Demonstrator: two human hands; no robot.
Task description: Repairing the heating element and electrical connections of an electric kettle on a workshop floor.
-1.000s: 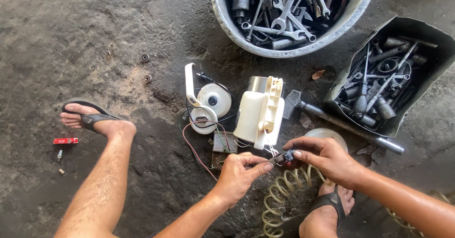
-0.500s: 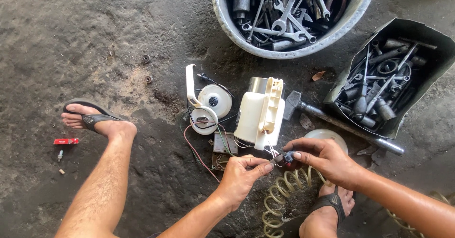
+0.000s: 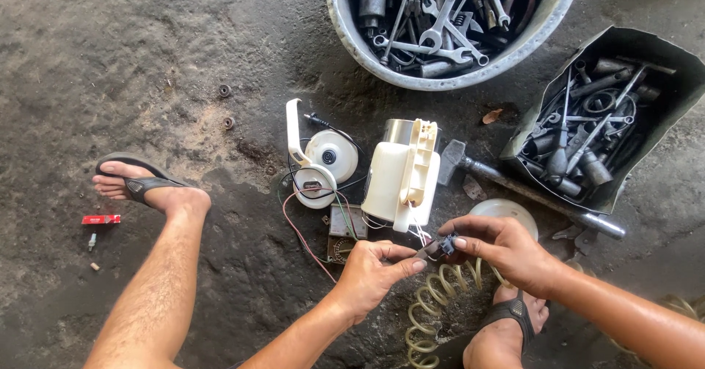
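Overhead, largest first: round grey metal basin of wrenches (image 3: 345, 27) far beyond fingers. Cream plastic pump housing with steel canister (image 3: 402, 172) just beyond fingers: rigid, moderately heavy by judgement, grip by body. Small dark plastic wire connector (image 3: 439, 248) between both hands, tethered by thin wires: light, brittle-looking, take by shell, not wires. Right hand (image 3: 507, 251) fingers pinch connector; left hand (image 3: 371, 275) fingers narrow, thumb tip touching it.

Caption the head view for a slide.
Left hand and right hand pinch a small dark connector beside a white plastic housing on oily concrete.
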